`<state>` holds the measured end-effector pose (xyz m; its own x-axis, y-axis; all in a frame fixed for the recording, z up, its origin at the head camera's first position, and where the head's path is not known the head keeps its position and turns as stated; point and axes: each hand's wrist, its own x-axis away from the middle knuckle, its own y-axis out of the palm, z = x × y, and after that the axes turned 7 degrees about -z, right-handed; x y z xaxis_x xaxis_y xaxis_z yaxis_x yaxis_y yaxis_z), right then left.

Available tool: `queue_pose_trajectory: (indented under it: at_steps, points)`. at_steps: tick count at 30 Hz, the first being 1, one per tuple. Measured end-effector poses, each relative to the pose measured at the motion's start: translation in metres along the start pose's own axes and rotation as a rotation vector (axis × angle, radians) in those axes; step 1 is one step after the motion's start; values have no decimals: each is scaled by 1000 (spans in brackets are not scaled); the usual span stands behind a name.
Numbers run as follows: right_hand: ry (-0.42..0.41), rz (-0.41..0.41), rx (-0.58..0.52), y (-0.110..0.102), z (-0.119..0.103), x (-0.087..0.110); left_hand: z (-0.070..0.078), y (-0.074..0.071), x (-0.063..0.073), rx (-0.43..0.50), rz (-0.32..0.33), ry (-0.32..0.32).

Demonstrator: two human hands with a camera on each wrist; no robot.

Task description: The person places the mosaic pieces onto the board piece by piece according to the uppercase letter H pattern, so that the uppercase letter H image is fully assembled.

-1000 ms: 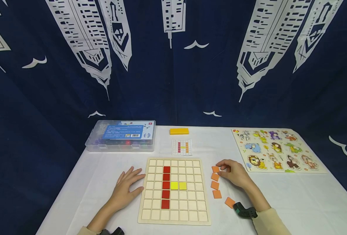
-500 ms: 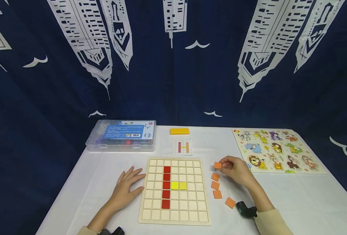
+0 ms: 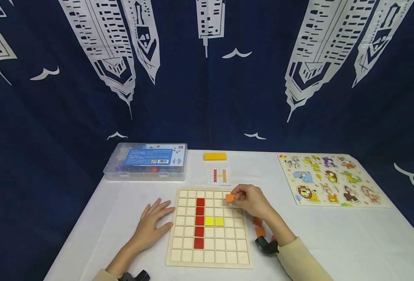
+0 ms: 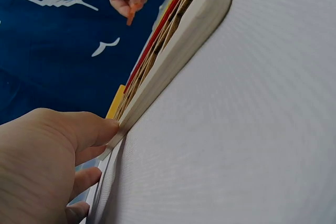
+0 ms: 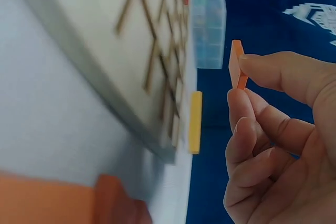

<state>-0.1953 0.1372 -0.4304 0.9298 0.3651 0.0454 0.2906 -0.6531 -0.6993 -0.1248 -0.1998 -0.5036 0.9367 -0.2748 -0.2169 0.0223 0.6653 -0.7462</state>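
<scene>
Between thumb and fingers, my right hand (image 3: 252, 200) pinches an orange square tile (image 3: 229, 198) over the upper right of the wooden grid board (image 3: 209, 266). In the right wrist view that tile (image 5: 237, 65) is held edge-on, raised above the board. My left hand (image 3: 152, 226) lies with spread fingers at the board's left edge, thumb tip touching its side in the left wrist view. On the board, a column of red tiles (image 3: 199, 221) stands with two yellow tiles (image 3: 214, 221) to its right at mid-height. Loose orange tiles (image 3: 260, 232) lie right of the board, partly hidden by my right forearm.
Behind the board lies a small printed pattern card (image 3: 218, 176), with a yellow block (image 3: 215, 156) beyond it. A clear plastic case (image 3: 145, 162) sits back left. An animal puzzle board (image 3: 333, 179) lies at the right. A dark patterned curtain (image 3: 207, 97) hangs behind the table.
My right hand has picked up the farthest orange tile from the row and carried it left over the board. The left hand has stayed at the board's edge.
</scene>
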Motion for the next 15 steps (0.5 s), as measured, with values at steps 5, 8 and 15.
queue_pose_trajectory:
  at_steps: [5,8,15]
  points:
    - [44,-21,1,9,4,-7,1,-1,-1,19,-44,-43]
    - [52,-36,30,13,9,-9,0,-1,-2,6,-47,-49]
    - [34,-58,67,17,9,-12,1,0,-2,3,-26,-33]
